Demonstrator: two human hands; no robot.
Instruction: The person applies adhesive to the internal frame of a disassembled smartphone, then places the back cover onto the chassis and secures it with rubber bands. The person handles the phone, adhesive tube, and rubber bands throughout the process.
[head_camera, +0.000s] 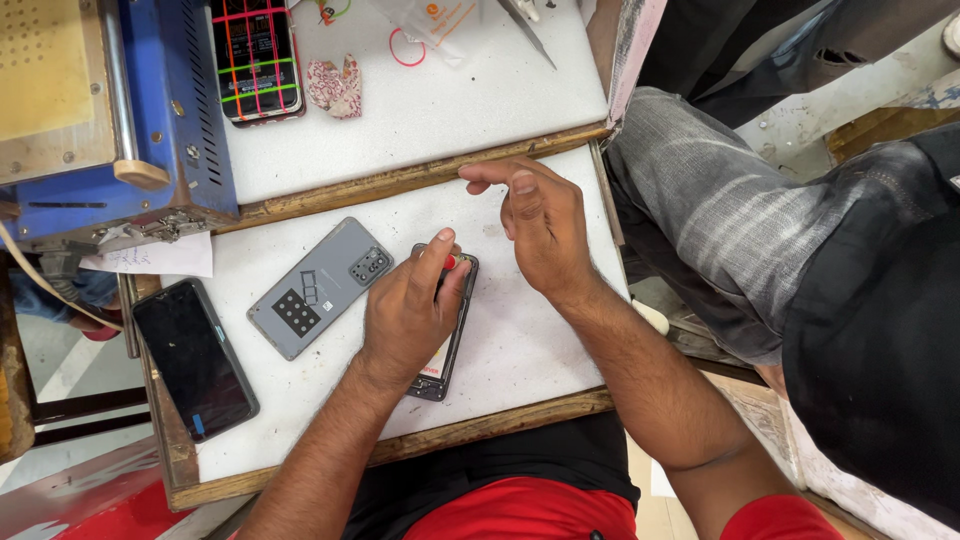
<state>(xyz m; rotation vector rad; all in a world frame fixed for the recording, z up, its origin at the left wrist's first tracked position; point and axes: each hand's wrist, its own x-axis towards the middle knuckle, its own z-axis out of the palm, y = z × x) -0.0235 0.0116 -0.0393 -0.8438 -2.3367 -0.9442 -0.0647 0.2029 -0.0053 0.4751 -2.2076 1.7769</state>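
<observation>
An opened dark phone body lies on the white work board, mostly hidden under my left hand. That hand presses down on it, and a small red object shows at the fingertips near the phone's top end. My right hand hovers just right of the phone's top, fingers loosely curled, index pointing left, with nothing visible in it. A grey phone back cover with a camera cluster lies left of my left hand.
A black phone lies face up at the board's left edge. A blue machine stands at the back left. Behind it sit a phone with coloured screen lines and a small patterned object. Another person's legs are at the right.
</observation>
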